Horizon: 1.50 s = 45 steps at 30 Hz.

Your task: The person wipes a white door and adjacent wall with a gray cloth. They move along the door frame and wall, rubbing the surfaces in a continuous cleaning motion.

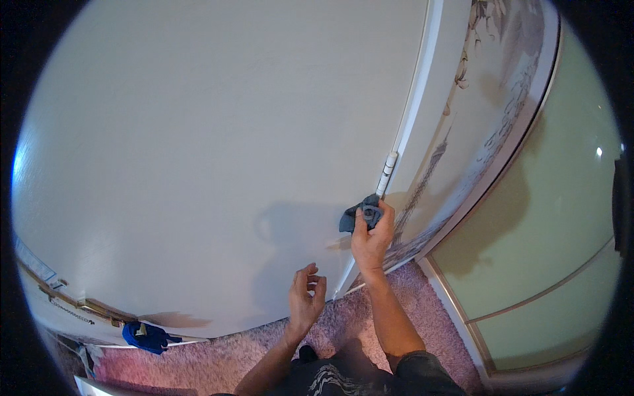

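Note:
A crumpled dark grey-blue cloth [349, 221] is gripped in my right hand [370, 243]. Its upper edge meets the lower end of a white door hinge [387, 171] on the right edge of a white door [208, 148]. Lower and to the left, my left hand [307, 296] is raised in front of the door with its fingers loosely curled and apart, holding nothing. Both hands' shadows and my own fall on the door panel.
Blue cloth [148, 337] hangs from the door handle at lower left, near a small chain [74, 313]. Pink shaggy carpet [223, 361] covers the floor. Wallpaper with an Eiffel Tower print [436, 156] lies right of the door frame [421, 84], then glossy green cabinet doors [545, 237].

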Each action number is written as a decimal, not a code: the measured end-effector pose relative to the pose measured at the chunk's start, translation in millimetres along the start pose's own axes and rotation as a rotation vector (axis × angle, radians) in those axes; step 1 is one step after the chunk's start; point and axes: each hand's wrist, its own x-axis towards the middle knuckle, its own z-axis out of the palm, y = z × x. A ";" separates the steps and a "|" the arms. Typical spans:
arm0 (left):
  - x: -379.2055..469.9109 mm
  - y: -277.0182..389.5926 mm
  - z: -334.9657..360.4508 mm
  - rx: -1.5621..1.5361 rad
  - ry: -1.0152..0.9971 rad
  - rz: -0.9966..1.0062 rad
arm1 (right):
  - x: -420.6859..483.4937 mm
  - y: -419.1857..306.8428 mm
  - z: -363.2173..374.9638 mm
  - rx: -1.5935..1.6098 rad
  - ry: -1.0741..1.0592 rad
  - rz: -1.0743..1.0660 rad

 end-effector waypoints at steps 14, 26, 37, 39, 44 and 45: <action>12.1 -3.2 86.3 0.147 0.071 0.032 | -66.3 102.9 -26.2 0.228 -0.388 0.262; 21.9 13.3 149.7 -0.154 0.131 -0.138 | 12.7 101.3 -100.5 0.561 -0.813 0.251; 69.6 78.8 162.5 0.269 0.496 0.428 | 48.0 76.3 -104.7 0.141 -0.377 -0.185; 72.2 66.0 166.3 0.323 0.481 0.399 | 40.5 93.9 -96.2 0.216 -0.426 0.002; 51.8 9.0 176.7 0.235 0.428 0.164 | -3.2 141.2 -88.9 0.182 -0.527 0.125; 48.1 0.8 178.0 0.230 0.423 0.120 | -9.6 145.7 -89.4 0.169 -0.552 0.162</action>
